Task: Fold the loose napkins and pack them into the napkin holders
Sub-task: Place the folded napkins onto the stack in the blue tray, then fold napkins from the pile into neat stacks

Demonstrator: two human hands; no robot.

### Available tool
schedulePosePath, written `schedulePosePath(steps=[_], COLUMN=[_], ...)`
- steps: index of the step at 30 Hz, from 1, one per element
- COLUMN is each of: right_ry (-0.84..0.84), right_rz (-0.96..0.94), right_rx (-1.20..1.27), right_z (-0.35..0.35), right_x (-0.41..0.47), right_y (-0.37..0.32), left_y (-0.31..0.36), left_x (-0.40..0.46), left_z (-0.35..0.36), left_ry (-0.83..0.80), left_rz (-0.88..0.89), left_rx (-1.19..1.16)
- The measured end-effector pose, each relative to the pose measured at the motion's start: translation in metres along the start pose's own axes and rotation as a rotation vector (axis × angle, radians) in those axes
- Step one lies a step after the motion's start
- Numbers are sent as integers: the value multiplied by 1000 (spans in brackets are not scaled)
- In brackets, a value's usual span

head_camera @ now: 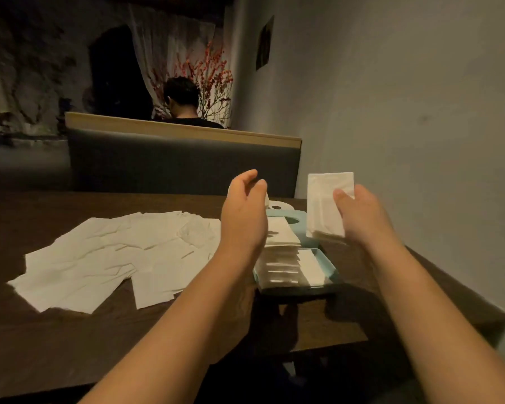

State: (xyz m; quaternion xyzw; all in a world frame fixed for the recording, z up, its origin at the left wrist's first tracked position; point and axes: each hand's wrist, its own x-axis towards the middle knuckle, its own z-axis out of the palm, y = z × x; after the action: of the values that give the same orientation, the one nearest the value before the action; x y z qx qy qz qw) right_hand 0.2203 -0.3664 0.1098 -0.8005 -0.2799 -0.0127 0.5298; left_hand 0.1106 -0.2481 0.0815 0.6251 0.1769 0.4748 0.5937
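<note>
1. Right hand (359, 217) has its grip pinched on a small folded stack (328, 205) of napkins, thumb on the near face, held upright in the air with the long side running up and down.
2. The napkin holder (331, 271), a pale teal tray, sits on the table (70, 345) directly below and slightly left of that stack. It already has folded napkins lying in it, and its long side runs away from the person.
3. So I'd say the stack has to tip flat and come down and inward. The right hand is clearly the nearer one for that.
4. Left hand (244, 211) hovers over the holder's far-left end, fingers loosely curled, holding nothing as far as I can see.
5. The loose napkins (114, 258) are spread flat well to the left, nearer the left hand, unfolded.
</note>
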Motion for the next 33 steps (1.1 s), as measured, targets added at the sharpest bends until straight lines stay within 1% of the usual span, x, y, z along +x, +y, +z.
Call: schedulePosePath(steps=[2, 3, 5, 7, 9, 12, 16, 19, 21, 22, 25, 27, 30, 33], right_ry=[38, 12, -72, -176, -253, -324, -366, -381, -341, -295, -119, -62, -77, -137], right_rz=[86, 138, 239, 283, 288, 281, 233, 214, 176, 137, 13, -89, -237, -342], right_rx=[-96, -123, -135, -203, -262, -287, -411, -477, -500, -494, -376, -295, -199, -183], right_z=[-9, -9, 1, 14, 27, 39, 48, 52, 47, 42, 30, 30, 39, 59], right_x=[21, 29, 37, 40, 41, 40, 41, 41, 42, 42, 40, 34, 20, 5], right_y=[22, 35, 56, 72, 80, 87, 92, 93, 90, 87, 66, 44, 7, -22], left_y=[-9, -14, -24, -32, -39, -49, -55, -57, -58, -58, -57, -54, -46, -36], left_x=[6, 8, 11, 10, 9, 10, 12, 12, 12, 12, 12, 12, 11, 10], left_z=[-3, -5, -9, -10, -11, -15, -17, -19, -22, -23, -28, -29, -27, -35], left_ry=[74, 100, 145, 173, 191, 205, 200, 161, 136, 129, 128, 112, 59, 31], left_rz=[-13, -30, -71, -106, -134, -174, -231, -255, -266, -266, -244, -218, -167, -108], left_rx=[-4, -3, 12, 43, 79, 110, 106, 95, 91, 91, 98, 97, 107, 132])
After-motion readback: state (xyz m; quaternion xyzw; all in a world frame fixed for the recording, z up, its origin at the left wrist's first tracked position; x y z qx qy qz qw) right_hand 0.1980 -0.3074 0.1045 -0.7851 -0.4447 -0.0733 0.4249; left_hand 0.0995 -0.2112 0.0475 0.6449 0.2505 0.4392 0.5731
